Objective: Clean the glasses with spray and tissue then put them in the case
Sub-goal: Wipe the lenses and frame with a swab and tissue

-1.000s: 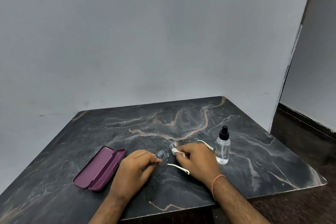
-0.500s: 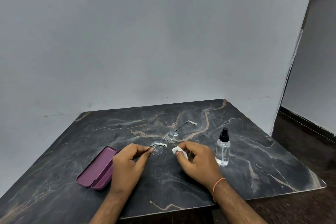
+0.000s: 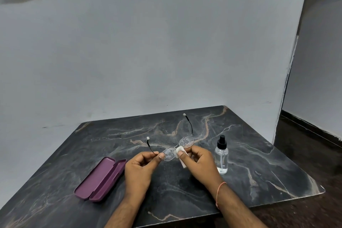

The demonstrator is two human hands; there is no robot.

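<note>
Above a dark marble-patterned table [image 3: 249, 163] set against a pale grey wall [image 3: 166, 42], a person holds a pair of thin metal-framed glasses [image 3: 177, 147] in the air with both hands. The left hand [image 3: 140, 168] pinches the frame at the outer edge of the nearer lens between thumb and forefinger, the other fingers curled beneath. The right hand [image 3: 200, 163] grips a small folded white tissue [image 3: 181, 153], thumb on top, and presses it against the frame close to the bridge between the two lenses. Both lenses look streaked or misted with droplets. The temples are unfolded and point away from the person, their white tips raised above the tabletop. A thin orange thread bracelet [image 3: 220, 191] circles the right wrist.

Just to the right of the right hand, a clear spray bottle [image 3: 221, 159] with a black nozzle stands upright on the table, partly filled with clear liquid. To the left of the left hand, a purple glasses case [image 3: 100, 178] lies open on the table, its two halves side by side and its inside facing up, with nothing visible in it. The glasses are well apart from the case, held between it and the bottle. At the right edge of the view the wall ends at a corner, with dark flooring [image 3: 305, 214] beyond the table's edge.
</note>
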